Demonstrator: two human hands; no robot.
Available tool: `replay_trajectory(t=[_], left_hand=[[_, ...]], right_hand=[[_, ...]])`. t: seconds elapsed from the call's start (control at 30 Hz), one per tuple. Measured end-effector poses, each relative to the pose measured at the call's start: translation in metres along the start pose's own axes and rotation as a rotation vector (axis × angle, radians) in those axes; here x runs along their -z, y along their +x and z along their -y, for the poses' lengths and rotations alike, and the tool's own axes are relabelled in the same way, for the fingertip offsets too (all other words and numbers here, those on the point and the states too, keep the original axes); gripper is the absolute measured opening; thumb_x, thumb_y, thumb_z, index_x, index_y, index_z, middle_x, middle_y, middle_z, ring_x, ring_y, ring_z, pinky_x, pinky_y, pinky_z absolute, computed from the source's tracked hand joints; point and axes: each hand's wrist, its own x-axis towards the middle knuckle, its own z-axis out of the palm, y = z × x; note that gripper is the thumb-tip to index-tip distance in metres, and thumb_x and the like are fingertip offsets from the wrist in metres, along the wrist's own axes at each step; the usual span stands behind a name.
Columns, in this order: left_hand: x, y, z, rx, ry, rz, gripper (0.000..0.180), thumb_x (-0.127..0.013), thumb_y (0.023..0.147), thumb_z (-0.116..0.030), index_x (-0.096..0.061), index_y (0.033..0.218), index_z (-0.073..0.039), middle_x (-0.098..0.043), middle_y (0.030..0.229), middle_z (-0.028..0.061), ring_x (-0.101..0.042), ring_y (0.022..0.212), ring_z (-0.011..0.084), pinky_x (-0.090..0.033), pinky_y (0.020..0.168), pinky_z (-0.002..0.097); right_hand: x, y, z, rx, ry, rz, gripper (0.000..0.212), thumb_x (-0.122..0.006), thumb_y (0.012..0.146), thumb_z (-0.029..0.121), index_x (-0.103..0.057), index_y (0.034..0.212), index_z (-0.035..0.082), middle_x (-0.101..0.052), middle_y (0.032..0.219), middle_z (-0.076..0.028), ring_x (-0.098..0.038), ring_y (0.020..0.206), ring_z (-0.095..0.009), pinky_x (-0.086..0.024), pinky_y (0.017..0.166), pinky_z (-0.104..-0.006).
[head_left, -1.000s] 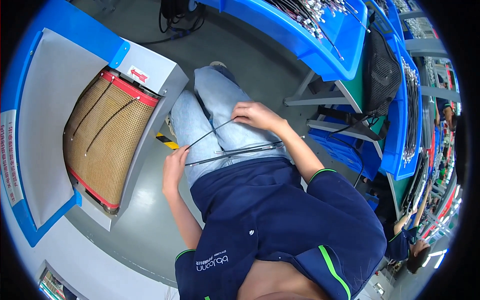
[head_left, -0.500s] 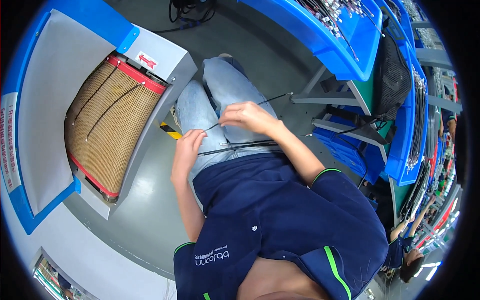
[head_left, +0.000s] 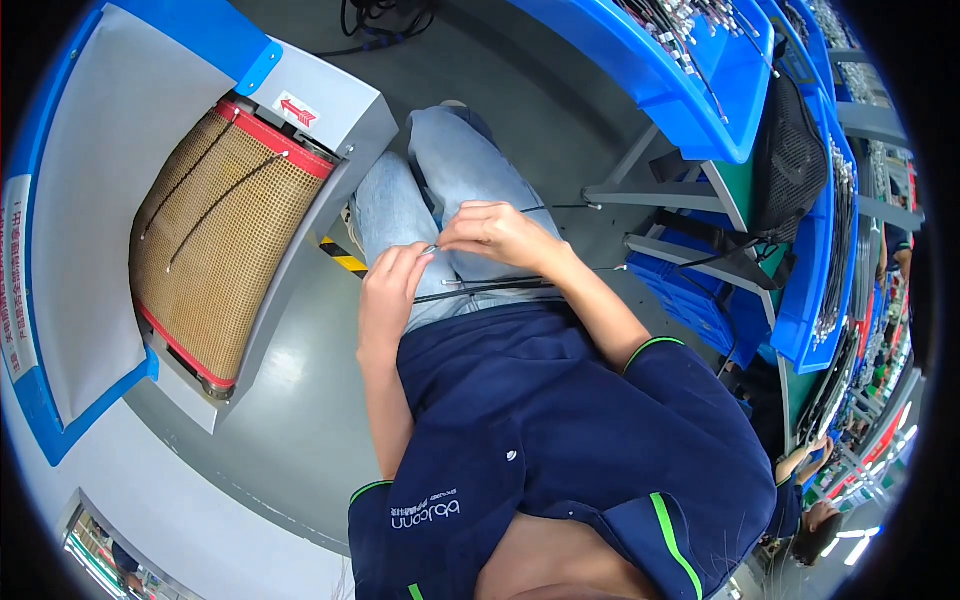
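Over my lap, my left hand (head_left: 392, 297) and my right hand (head_left: 497, 238) are brought together, fingertips almost touching. Both pinch a thin black cable, and a small light-coloured piece shows between the fingertips. The cable (head_left: 562, 207) runs out past my right hand to a pale connector at its free end. More black cables (head_left: 480, 291) lie across my thighs under the right wrist, with pale connectors on their ends. My fingers hide most of the held end.
At the left is a machine with a brown mesh conveyor belt (head_left: 225, 240) carrying two dark cables (head_left: 225, 212). Blue bins (head_left: 690, 100) of cables stand on a rack at the right, beside a black mesh bag (head_left: 790, 160). Another person (head_left: 800, 500) works at far right.
My left hand has moved up and right to meet the right hand, closing the cable span between them. The free end has swung lower. Cables on the belt have shifted slightly.
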Motion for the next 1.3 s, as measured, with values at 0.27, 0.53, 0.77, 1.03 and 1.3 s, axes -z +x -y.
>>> replay_trajectory(t=[0.27,0.53,0.77,1.03,1.3], left_hand=[[-0.002,-0.006,0.007,0.074,-0.042,0.15,0.013,-0.062,0.084,-0.011,-0.06,0.092,-0.001,-0.058,0.078,0.0132,-0.058,0.07,0.0308,-0.046,0.063,0.0389],[0.001,-0.007,0.004,0.035,-0.141,0.199,0.013,-0.059,0.086,-0.012,-0.059,0.09,0.0,-0.056,0.075,0.0131,-0.056,0.069,0.0303,-0.045,0.062,0.0393],[-0.005,-0.01,0.009,-0.125,-0.014,0.066,0.01,-0.066,0.08,-0.008,-0.062,0.086,-0.002,-0.059,0.077,0.0089,-0.057,0.068,0.0249,-0.047,0.061,0.0363],[-0.007,0.0,0.001,-0.168,0.046,-0.155,0.012,-0.07,0.074,-0.005,-0.063,0.084,-0.003,-0.063,0.08,0.0065,-0.06,0.072,0.0219,-0.049,0.063,0.0334],[-0.011,-0.002,0.006,-0.145,-0.037,-0.168,0.018,-0.07,0.068,0.003,-0.063,0.083,-0.003,-0.064,0.079,0.0065,-0.061,0.071,0.0219,-0.049,0.063,0.0322]], right_hand=[[-0.002,0.001,0.004,0.066,-0.066,0.028,0.014,-0.069,0.073,0.007,-0.066,0.087,0.003,-0.065,0.085,-0.005,-0.06,0.076,-0.02,-0.051,0.069,-0.0308],[-0.002,-0.003,0.002,0.051,0.003,0.048,0.013,-0.068,0.076,0.009,-0.066,0.087,0.004,-0.066,0.085,-0.005,-0.06,0.074,-0.021,-0.05,0.067,-0.0313],[0.002,-0.005,0.008,-0.116,0.099,0.166,0.012,-0.067,0.079,0.009,-0.066,0.089,0.004,-0.064,0.084,-0.007,-0.061,0.076,-0.024,-0.05,0.067,-0.0329],[0.004,-0.005,0.007,-0.196,0.171,0.089,0.011,-0.066,0.081,0.008,-0.065,0.09,0.003,-0.063,0.089,-0.008,-0.062,0.079,-0.023,-0.05,0.068,-0.0318],[0.005,-0.003,0.008,-0.183,0.17,0.014,0.011,-0.068,0.08,0.01,-0.066,0.089,0.003,-0.063,0.083,-0.008,-0.062,0.074,-0.021,-0.049,0.063,-0.0312]])
